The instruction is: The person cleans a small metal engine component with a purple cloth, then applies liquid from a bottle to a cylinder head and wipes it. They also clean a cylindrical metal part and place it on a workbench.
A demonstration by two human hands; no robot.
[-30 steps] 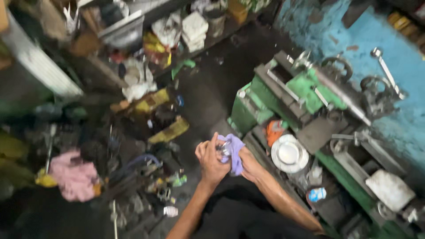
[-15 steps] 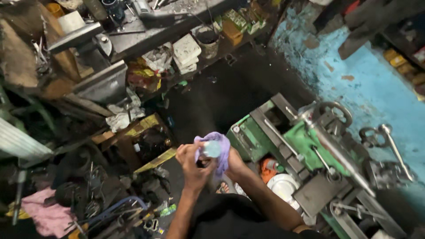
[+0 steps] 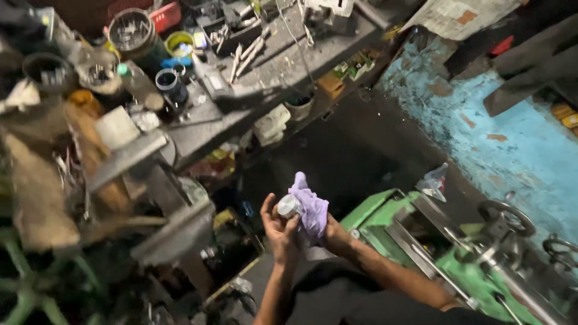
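My left hand [image 3: 278, 232] holds a small pale round metal part [image 3: 288, 206] between fingers and palm. My right hand [image 3: 333, 236] presses a crumpled purple cloth [image 3: 309, 207] against that part; most of this hand is hidden behind the cloth. Both hands are raised in front of my chest, above the dark floor, between a cluttered workbench on the left and a green lathe on the right.
A grey workbench [image 3: 271, 78] carries tins, tools and containers at upper left. A green lathe [image 3: 457, 253] with handwheels stands at lower right against a flaking blue wall [image 3: 512, 138]. A vise and metal clutter [image 3: 168, 222] crowd the left. A dark floor strip [image 3: 355, 156] runs between them.
The view has swung up and left: the workbench top now fills the upper left and the lathe has slid to the lower right. My hands keep the cloth on the part.
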